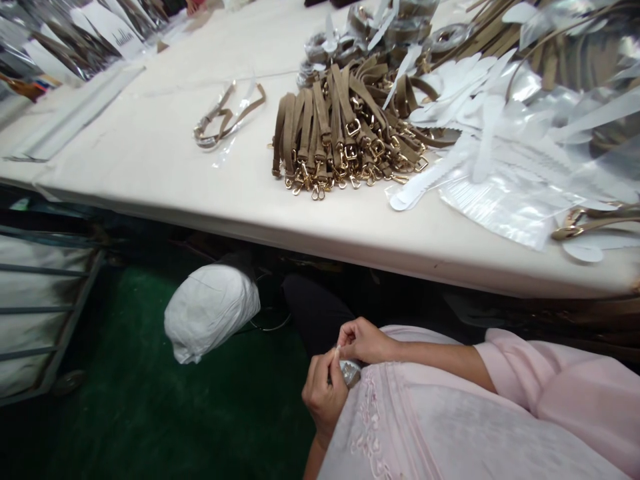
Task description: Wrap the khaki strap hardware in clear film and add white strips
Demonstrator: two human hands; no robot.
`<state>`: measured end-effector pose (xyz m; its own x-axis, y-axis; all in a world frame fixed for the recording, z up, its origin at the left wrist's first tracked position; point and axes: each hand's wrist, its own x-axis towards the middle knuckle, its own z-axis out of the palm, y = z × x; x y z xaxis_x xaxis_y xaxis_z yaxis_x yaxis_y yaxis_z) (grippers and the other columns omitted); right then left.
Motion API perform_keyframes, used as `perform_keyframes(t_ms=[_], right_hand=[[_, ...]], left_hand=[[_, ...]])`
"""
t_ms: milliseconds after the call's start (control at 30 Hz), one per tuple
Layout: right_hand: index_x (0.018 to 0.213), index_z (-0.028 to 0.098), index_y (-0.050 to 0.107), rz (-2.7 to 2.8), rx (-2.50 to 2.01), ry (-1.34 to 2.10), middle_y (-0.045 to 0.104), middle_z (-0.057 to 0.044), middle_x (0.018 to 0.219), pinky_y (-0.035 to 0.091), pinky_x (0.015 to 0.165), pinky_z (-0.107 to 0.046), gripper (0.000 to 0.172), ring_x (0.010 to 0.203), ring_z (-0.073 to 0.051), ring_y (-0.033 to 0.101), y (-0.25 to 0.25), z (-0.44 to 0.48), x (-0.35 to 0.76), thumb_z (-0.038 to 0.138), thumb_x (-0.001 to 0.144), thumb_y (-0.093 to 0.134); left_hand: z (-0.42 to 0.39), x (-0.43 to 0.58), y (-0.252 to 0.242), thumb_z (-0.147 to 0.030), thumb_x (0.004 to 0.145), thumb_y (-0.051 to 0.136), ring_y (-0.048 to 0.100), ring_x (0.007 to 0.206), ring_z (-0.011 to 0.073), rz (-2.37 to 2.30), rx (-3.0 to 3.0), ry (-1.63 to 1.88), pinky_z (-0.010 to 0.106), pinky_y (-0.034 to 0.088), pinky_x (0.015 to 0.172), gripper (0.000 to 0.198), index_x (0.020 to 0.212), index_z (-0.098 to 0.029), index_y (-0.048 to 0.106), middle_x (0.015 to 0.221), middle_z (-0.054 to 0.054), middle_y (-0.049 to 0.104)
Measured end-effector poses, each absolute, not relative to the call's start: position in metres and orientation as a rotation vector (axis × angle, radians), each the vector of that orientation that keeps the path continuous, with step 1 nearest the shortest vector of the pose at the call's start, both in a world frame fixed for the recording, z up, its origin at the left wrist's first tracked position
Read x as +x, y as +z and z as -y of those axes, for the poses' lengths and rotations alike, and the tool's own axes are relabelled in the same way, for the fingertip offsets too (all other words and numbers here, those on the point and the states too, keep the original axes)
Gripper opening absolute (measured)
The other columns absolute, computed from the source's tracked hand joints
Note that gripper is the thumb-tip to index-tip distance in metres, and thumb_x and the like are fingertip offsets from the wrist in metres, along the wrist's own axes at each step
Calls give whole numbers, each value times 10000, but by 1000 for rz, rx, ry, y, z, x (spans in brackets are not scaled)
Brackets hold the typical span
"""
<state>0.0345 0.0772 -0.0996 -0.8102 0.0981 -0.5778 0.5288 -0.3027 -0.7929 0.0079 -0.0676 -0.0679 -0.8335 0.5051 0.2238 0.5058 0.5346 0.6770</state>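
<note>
My left hand (326,393) is closed in a pinch, low in the view beside my pink top. The fingertips of my right hand (369,341), also pinched, meet those of the left. At and just below the fingertips is a small plastic-wrapped bundle (351,372), shiny with some brown showing; most of it is hidden by my hands and clothing. On the table above lies a row of brown straps (320,127) with gold clasps and buckles. A single wrapped strap (215,133) lies left of them.
White paper strips and clear plastic bags (505,180) cover the right of the cream table (200,193). Wrapped strap coils (350,47) lie behind the straps. A white cloth-covered bundle (213,310) is below the table edge, and a wheeled metal-framed cart (45,310) stands left.
</note>
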Motion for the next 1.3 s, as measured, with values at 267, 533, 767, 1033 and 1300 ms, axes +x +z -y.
perform_keyframes(t_ms=[267,533,767,1033,1300], right_hand=[[575,150,576,-1866,744,-2149,574,37,569,302,472,-180,119,550,-95,492,-97,-76,35,62,593,654],[651,145,605,-1868,497,-2245,543,43,578,311,482,-179,128,530,-82,449,-97,-78,41,224,706,690],[696,143,623,-1976,364,-2196,548,47,608,308,499,-180,52,562,-88,472,-100,-80,43,145,728,663],[779,161,638,-2080,208,-2110,569,57,641,326,515,-171,76,586,-89,504,-90,-82,41,115,737,683],[679,165,576,-2737,-434,-1811,573,3,815,307,554,-211,184,677,-96,535,-92,-87,39,90,844,545]], left_hand=[[84,12,-76,-262,940,544,690,765,202,2763,-963,-1410,294,549,731,193,928,-189,722,833,85,728],[88,-2,-72,-465,901,578,658,629,165,2974,-67,-2092,255,543,570,347,1100,-184,537,772,16,648],[88,-20,-64,-391,852,651,628,644,154,3237,-412,-2040,231,497,605,240,898,-160,697,763,37,681],[93,-40,-44,-269,913,524,617,649,156,3377,-1295,-1351,245,464,601,205,823,-188,689,773,33,635],[84,-36,-45,-99,772,515,495,536,112,3180,-1366,-953,228,353,536,155,648,-181,557,619,-15,537]])
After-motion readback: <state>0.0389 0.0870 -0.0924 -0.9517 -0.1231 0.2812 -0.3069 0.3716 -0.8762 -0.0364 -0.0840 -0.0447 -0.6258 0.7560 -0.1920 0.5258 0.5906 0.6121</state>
